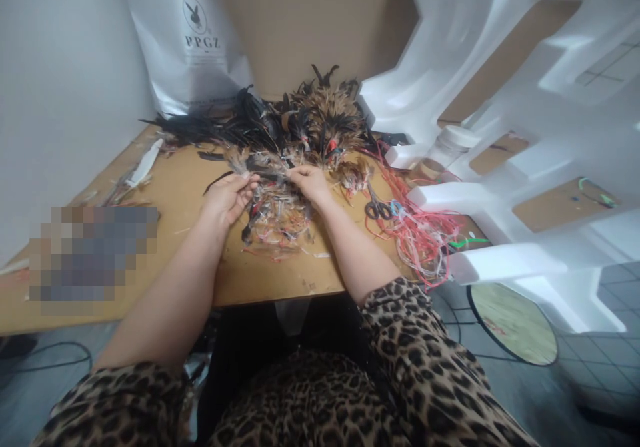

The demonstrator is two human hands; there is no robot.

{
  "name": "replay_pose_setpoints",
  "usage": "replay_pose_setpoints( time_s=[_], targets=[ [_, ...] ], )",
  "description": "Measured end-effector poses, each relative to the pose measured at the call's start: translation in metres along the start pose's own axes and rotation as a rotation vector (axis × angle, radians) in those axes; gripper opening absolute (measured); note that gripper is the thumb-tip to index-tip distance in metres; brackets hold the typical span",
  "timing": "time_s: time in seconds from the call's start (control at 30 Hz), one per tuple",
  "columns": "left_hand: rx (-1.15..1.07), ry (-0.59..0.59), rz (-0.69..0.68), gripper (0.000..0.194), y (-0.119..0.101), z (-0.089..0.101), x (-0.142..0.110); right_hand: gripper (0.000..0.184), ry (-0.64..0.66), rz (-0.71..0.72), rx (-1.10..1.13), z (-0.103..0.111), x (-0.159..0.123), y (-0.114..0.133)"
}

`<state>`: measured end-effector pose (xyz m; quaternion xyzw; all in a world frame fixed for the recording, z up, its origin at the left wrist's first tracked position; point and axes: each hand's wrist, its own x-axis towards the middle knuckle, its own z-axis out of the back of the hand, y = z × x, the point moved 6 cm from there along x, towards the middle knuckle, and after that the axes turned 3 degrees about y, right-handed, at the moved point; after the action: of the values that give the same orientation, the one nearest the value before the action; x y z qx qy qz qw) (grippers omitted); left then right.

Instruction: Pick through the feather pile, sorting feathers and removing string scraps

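Note:
Above the wooden table, my left hand (231,197) has its thumb and fingers pinched at one end of a dark feather (267,171). My right hand (311,183) is closed in a pinch at the feather's other end, so it stretches between the two. Below them lies a heap of brown feathers (280,217) mixed with bits of red and white string. Just beyond my hands, brown and black feathers (327,113) are piled in a broad, loose mass. A small feather bunch (354,173) rests to the right of my right hand.
Black-handled scissors (379,210) lie right of my right forearm, beside tangled pink and white string (425,233). White foam packing (500,263) juts in along the right. A printed white bag (195,53) stands behind. At left are a white feather (146,163) and a blurred-out item (95,260).

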<state>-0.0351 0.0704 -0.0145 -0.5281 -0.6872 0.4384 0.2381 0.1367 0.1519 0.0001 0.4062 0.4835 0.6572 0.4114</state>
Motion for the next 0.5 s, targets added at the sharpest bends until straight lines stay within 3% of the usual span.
replay_pose_setpoints(
  time_s=[0.23,0.5],
  targets=[
    [-0.029,0.046,0.003,0.005,-0.002,-0.005,-0.002,0.026,0.016,0.097,-0.102,-0.004,0.001,0.004],
    [0.006,0.108,-0.001,0.01,0.002,-0.014,-0.007,0.026,0.149,0.181,-0.1,-0.027,-0.014,0.021]
  ],
)
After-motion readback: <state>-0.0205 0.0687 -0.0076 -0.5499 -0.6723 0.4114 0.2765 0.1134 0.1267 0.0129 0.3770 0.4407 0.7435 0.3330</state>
